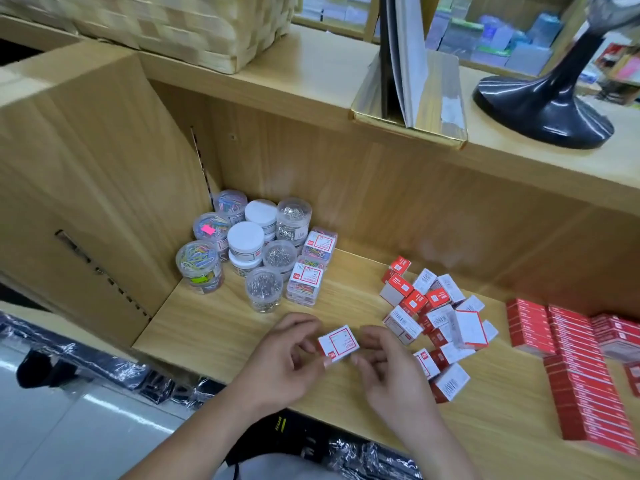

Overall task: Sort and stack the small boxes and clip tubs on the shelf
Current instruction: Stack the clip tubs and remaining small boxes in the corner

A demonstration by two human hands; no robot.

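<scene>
Box: a small white box [338, 347] with a red frame on its label, held up between the two hands, label facing up, a bit tilted.
Left hand: the left hand [287, 351] pinches the left end of the box. Its thumb is on the near corner and its fingers curl round the far side.
Right hand: the right hand [388, 362] pinches the right end of the box, thumb near the front edge and fingers curled behind.
Shelf: the wooden shelf [214, 327] is just under the held box. I cannot tell if the box touches the wood.
Tubs: round see-through tubs [268, 259] stand in a bunch past the left hand, in the far left corner. Some hold bright clips, some hold silver clips, and two have white lids. Some sit on top of others.
Clear packs: flat clear packs [306, 280] of bright clips, with red and white labels, are stacked just right of the tubs, straight past the held box.
Pile: a messy pile [433, 306] of small red and white boxes lies right beside the right hand, on its far and right side. They point every way.
Red rows: long red rows [571, 375] of boxes lie neatly side by side, well to the right of the pile.
Up top: on the board above, a woven basket [173, 26] is far left, a gold tray [446, 98] with papers is in the middle, and a black stand [543, 109] is to the right.
</scene>
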